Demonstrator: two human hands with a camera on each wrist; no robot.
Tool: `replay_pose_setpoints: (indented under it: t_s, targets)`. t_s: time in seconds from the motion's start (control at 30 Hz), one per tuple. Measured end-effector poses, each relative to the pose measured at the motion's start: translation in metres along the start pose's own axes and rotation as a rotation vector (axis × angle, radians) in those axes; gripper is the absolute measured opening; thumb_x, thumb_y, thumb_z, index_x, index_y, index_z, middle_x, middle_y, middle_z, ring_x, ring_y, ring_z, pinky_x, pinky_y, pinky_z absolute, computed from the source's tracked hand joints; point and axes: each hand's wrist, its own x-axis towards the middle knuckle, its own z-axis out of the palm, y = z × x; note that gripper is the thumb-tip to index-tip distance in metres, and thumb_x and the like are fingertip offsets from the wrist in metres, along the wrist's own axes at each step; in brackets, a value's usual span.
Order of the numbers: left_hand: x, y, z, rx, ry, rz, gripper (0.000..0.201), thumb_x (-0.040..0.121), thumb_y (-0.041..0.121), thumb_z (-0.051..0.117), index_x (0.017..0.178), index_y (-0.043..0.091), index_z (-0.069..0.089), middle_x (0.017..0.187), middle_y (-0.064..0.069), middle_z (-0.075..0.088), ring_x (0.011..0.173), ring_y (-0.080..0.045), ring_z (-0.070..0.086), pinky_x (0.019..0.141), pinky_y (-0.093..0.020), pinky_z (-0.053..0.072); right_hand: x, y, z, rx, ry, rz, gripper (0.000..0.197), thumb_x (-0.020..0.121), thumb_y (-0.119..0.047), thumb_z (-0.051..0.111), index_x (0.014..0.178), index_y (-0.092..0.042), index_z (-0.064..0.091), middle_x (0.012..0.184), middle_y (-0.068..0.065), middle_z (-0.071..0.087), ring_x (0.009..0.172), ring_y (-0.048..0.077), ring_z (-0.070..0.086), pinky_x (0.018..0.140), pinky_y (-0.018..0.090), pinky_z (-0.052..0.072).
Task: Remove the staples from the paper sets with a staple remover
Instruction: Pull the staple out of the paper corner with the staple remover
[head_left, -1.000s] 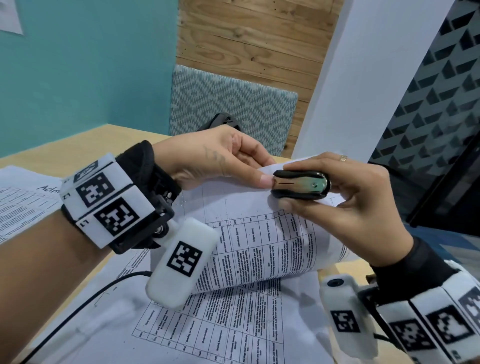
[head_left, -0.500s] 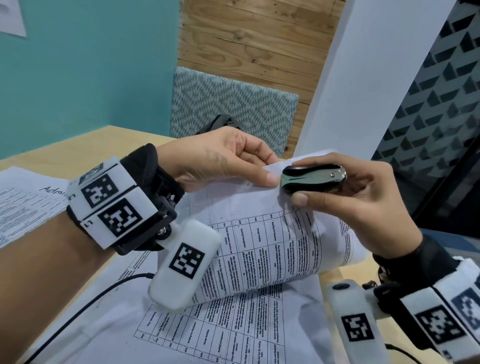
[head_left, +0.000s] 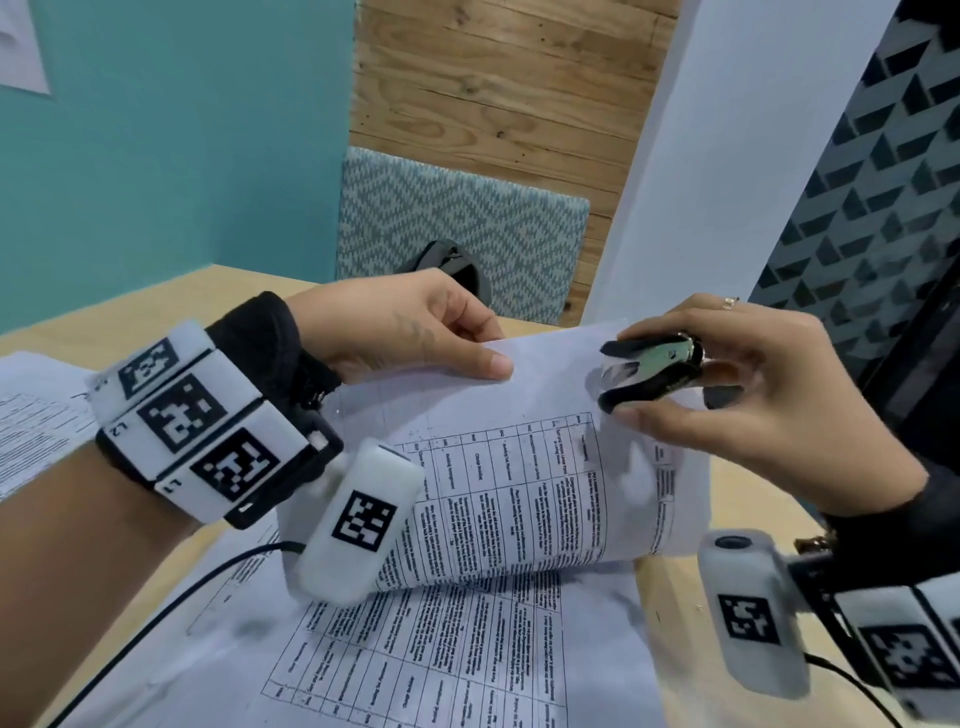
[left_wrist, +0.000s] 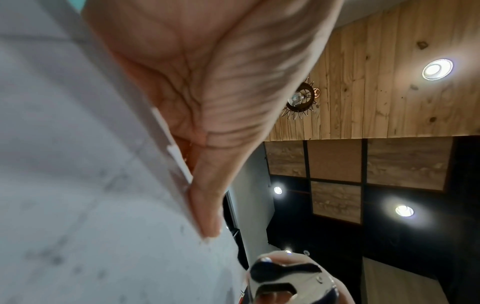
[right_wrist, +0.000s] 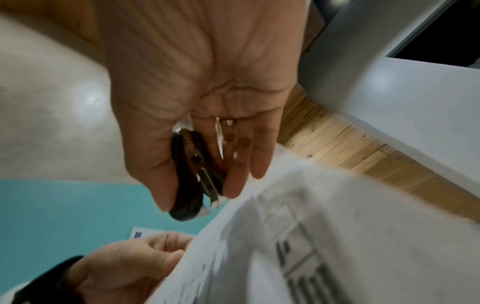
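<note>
Left hand (head_left: 410, 332) pinching paper set (head_left: 519, 478) taut; right hand (head_left: 753, 405) squeezing staple remover (head_left: 649, 374); keep corner flat, lift straight off.

A light wooden table (head_left: 156, 296) is seen beneath both hands. Directly under the left hand (head_left: 395, 322) and spreading toward the right hand (head_left: 753, 395), printed sheets with tables (head_left: 441, 660) are laid flat on the wood. Further out beyond the left wrist, another printed sheet (head_left: 31, 415) is laid. Under the left forearm, a black cable (head_left: 156, 613) is run across the sheets.
</note>
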Motion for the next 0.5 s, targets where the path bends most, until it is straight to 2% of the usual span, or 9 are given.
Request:
replay_pose_setpoints:
  t_s: [0.03, 0.1, 0.17, 0.23, 0.3, 0.33, 0.4, 0.47, 0.5]
  targets:
    - [0.001, -0.002, 0.000, 0.040, 0.020, 0.004, 0.025, 0.073, 0.029, 0.071, 0.080, 0.004, 0.068, 0.072, -0.007, 0.064, 0.061, -0.013, 0.056, 0.057, -0.019, 0.046, -0.002, 0.000, -0.004, 0.015, -0.014, 0.032, 0.041, 0.061, -0.039, 0.074, 0.096, -0.019, 0.072, 0.092, -0.003, 0.069, 0.087, 0.017, 0.068, 0.078, 0.038, 0.056]
    - [0.001, -0.002, 0.000, 0.115, 0.061, 0.019, 0.028, 0.072, 0.038, 0.075, 0.070, 0.011, 0.067, 0.067, -0.002, 0.061, 0.062, -0.014, 0.052, 0.061, -0.026, 0.041, -0.008, 0.002, -0.010, 0.045, -0.040, 0.068, 0.044, 0.059, -0.041, 0.074, 0.098, -0.021, 0.071, 0.096, -0.002, 0.069, 0.090, 0.017, 0.067, 0.078, 0.039, 0.055]
    - [0.001, 0.000, 0.002, 0.175, 0.144, 0.031, 0.030, 0.074, 0.040, 0.075, 0.061, 0.015, 0.063, 0.056, 0.007, 0.054, 0.053, -0.007, 0.045, 0.056, -0.019, 0.036, -0.018, 0.006, -0.014, 0.073, -0.052, 0.105, 0.045, 0.058, -0.044, 0.075, 0.098, -0.025, 0.071, 0.099, -0.002, 0.069, 0.094, 0.016, 0.066, 0.078, 0.037, 0.055]
    - [0.002, 0.002, 0.006, 0.248, 0.255, 0.064, 0.035, 0.074, 0.039, 0.073, 0.059, 0.011, 0.059, 0.047, 0.012, 0.042, 0.044, -0.003, 0.035, 0.045, -0.014, 0.027, -0.030, 0.012, -0.017, 0.079, -0.050, 0.146, 0.046, 0.055, -0.052, 0.076, 0.096, -0.033, 0.071, 0.111, -0.010, 0.064, 0.105, 0.011, 0.060, 0.081, 0.028, 0.053]
    - [0.002, 0.004, 0.011, 0.305, 0.337, 0.131, 0.042, 0.069, 0.044, 0.075, 0.056, 0.009, 0.054, 0.044, 0.011, 0.035, 0.042, -0.005, 0.030, 0.042, -0.016, 0.021, -0.039, 0.019, -0.017, 0.098, -0.052, 0.201, 0.052, 0.047, -0.064, 0.077, 0.093, -0.040, 0.072, 0.129, -0.022, 0.049, 0.122, -0.002, 0.046, 0.088, 0.017, 0.047]
    - [0.002, 0.004, 0.013, 0.328, 0.374, 0.166, 0.047, 0.066, 0.048, 0.077, 0.052, 0.011, 0.051, 0.043, 0.010, 0.033, 0.043, -0.006, 0.029, 0.044, -0.019, 0.021, -0.042, 0.022, -0.016, 0.150, -0.060, 0.241, 0.056, 0.043, -0.066, 0.079, 0.093, -0.040, 0.072, 0.134, -0.025, 0.044, 0.126, -0.005, 0.041, 0.092, 0.016, 0.044]
    - [0.003, 0.004, 0.017, 0.366, 0.452, 0.218, 0.055, 0.057, 0.060, 0.076, 0.046, 0.015, 0.046, 0.042, 0.008, 0.032, 0.044, -0.008, 0.028, 0.048, -0.025, 0.020, -0.045, 0.027, -0.010, 0.313, -0.110, 0.287, 0.061, 0.042, -0.060, 0.083, 0.095, -0.031, 0.074, 0.130, -0.017, 0.051, 0.122, 0.001, 0.048, 0.092, 0.017, 0.043]
    - [0.005, 0.004, 0.020, 0.414, 0.528, 0.257, 0.057, 0.053, 0.068, 0.071, 0.042, 0.018, 0.046, 0.040, 0.007, 0.034, 0.043, -0.009, 0.032, 0.048, -0.025, 0.020, -0.047, 0.028, -0.002, 0.439, -0.162, 0.300, 0.059, 0.046, -0.051, 0.086, 0.096, -0.021, 0.074, 0.108, -0.002, 0.067, 0.100, 0.012, 0.064, 0.083, 0.019, 0.048]
    - [0.006, 0.005, 0.023, 0.453, 0.559, 0.275, 0.059, 0.052, 0.072, 0.069, 0.042, 0.018, 0.047, 0.039, 0.006, 0.035, 0.043, -0.010, 0.034, 0.047, -0.023, 0.020, -0.047, 0.028, 0.002, 0.477, -0.167, 0.308, 0.057, 0.047, -0.045, 0.087, 0.096, -0.018, 0.074, 0.098, 0.002, 0.071, 0.091, 0.014, 0.067, 0.079, 0.019, 0.050]
